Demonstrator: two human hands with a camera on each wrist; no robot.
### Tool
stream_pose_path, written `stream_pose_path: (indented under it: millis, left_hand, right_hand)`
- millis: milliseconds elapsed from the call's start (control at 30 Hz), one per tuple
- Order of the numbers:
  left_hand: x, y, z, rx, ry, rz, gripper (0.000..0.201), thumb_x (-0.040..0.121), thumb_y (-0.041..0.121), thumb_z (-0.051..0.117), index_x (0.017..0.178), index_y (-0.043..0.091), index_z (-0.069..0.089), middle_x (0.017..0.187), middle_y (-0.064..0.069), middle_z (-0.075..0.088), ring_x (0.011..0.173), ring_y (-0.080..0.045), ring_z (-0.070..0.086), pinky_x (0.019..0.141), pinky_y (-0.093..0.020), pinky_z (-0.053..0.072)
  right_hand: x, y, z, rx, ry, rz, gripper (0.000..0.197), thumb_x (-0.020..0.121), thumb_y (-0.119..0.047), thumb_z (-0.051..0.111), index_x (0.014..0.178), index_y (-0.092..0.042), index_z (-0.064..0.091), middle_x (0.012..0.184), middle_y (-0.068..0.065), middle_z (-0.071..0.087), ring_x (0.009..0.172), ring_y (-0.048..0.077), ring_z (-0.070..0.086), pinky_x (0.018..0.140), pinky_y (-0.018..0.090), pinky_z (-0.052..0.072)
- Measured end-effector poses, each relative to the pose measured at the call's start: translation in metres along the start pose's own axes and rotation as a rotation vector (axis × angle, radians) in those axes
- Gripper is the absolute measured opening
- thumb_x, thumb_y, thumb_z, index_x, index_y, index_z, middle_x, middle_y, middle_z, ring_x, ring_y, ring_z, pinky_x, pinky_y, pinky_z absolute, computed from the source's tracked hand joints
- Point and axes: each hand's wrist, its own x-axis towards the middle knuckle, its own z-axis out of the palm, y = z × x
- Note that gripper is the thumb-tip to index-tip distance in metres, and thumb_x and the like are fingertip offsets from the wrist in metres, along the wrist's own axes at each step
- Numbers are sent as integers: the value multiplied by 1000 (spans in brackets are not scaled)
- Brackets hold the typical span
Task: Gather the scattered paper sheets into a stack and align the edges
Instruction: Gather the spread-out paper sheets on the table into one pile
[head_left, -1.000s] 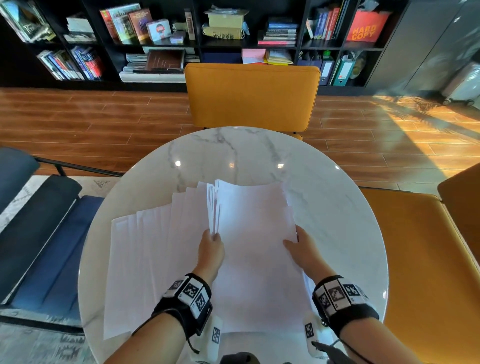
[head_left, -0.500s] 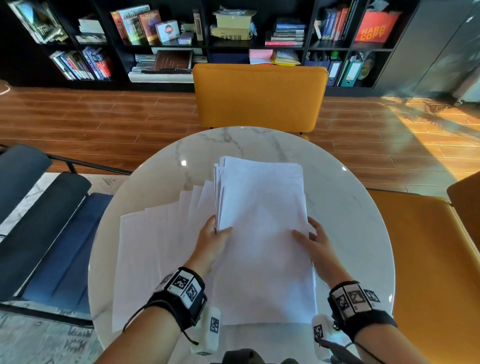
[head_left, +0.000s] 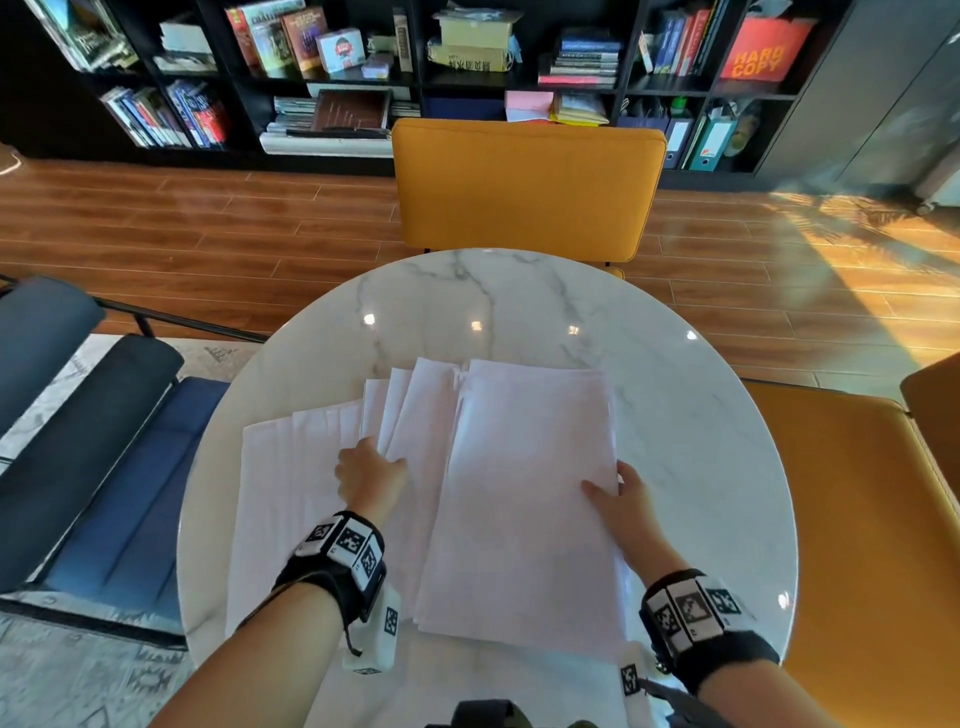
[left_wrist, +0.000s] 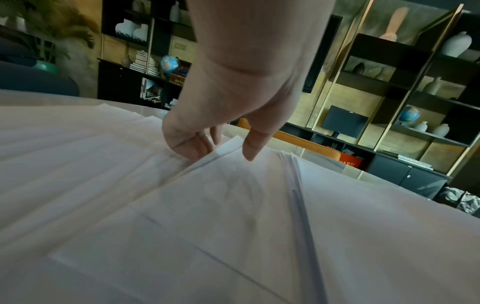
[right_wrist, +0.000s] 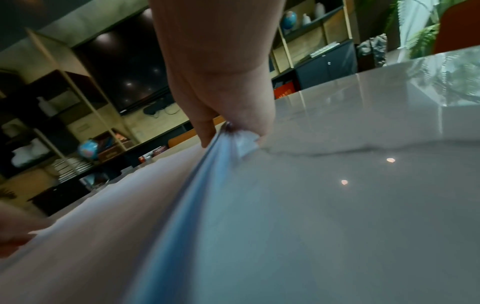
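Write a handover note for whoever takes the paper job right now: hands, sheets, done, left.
Left hand: fingers curled onto the fanned sheets, catching the edge of a few.
Right hand: thumb on top, fingers under the right edge of the gathered stack, pinching it.
Both lie on the round marble table.
Done: most sheets piled at right, roughly squared.
Left: pull the fanned sheets into the stack, then align all the edges.

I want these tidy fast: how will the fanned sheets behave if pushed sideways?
The fanned sheets look thin and floppy, so they would probably buckle. The glossy table likely lets them slide. The left hand pinches some.
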Motion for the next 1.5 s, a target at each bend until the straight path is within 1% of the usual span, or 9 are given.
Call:
stream_pose_path:
  millis: [233, 500, 633, 767, 900, 1100, 1267, 1400, 1500]
  left_hand:
    - [5, -1, 9, 67, -78, 22, 44, 88, 10, 46, 130, -1, 46, 131, -23, 51, 120, -40, 49, 100, -45, 42]
    - [-8, -1, 13, -271, -144, 104, 30, 91, 1, 32, 115, -5, 49, 112, -26, 57, 92, -33, 54, 75, -34, 40]
    - [-16, -3, 15, -371, -177, 91, 30, 96, 14, 33, 109, -4, 54, 110, -27, 60, 99, -38, 58, 77, -37, 44]
    - [-30, 3, 13, -443, -214, 120, 36, 99, 37, 36, 95, 5, 52, 88, -11, 55, 82, -25, 51, 73, -32, 38]
    - [-37, 3, 12, -464, -224, 190, 19, 88, 16, 58, 105, 9, 55, 97, -8, 62, 88, -26, 59, 69, -29, 44]
    - [-45, 7, 2, -525, -186, 297, 26, 86, 2, 54, 107, 18, 55, 94, -1, 64, 80, -17, 60, 66, -22, 45]
    - [-44, 7, 0, -662, -277, 224, 28, 86, 14, 60, 113, 21, 59, 107, -3, 69, 97, -22, 66, 85, -35, 51]
    - [-46, 5, 3, -626, -333, 251, 27, 85, 15, 60, 112, 20, 58, 110, -5, 68, 100, -23, 65, 91, -40, 50]
    - [-47, -1, 6, -501, -300, 257, 21, 89, 17, 57, 108, 8, 57, 96, -6, 60, 85, -21, 57, 78, -32, 44]
  right_hand:
    - [13, 6, 20, -301, -23, -53, 61, 86, -15, 58, 142, -8, 34, 138, 15, 53, 122, 32, 54, 103, 48, 45]
    - [17, -5, 36, -387, -112, -76, 64, 86, -22, 57, 144, -14, 32, 143, 11, 50, 128, 29, 51, 105, 46, 44]
    - [14, -14, 35, -397, -152, -122, 64, 87, -15, 56, 146, -18, 32, 139, 7, 54, 124, 27, 54, 104, 44, 45]
    - [15, -12, 31, -479, -200, -144, 70, 81, -26, 54, 145, -33, 28, 129, 10, 56, 110, 28, 59, 96, 41, 49]
    - [9, -16, 26, -553, -237, -166, 67, 89, -19, 57, 148, -27, 26, 122, 12, 47, 97, 22, 50, 85, 27, 38]
    - [5, -14, 21, -314, -209, -173, 64, 79, -26, 71, 137, -28, 46, 119, 9, 52, 100, 26, 59, 87, 40, 53]
    - [-4, -14, 4, 36, -188, -52, 69, 80, -24, 72, 139, -31, 36, 117, 7, 62, 102, 27, 65, 88, 43, 55]
    - [-10, -14, -2, 37, -193, -40, 49, 81, -12, 69, 127, -12, 52, 108, 11, 70, 93, 28, 70, 85, 47, 57]
    - [-12, -10, 0, 24, -176, -40, 46, 81, -7, 68, 124, -10, 53, 107, 13, 70, 92, 31, 69, 81, 45, 58]
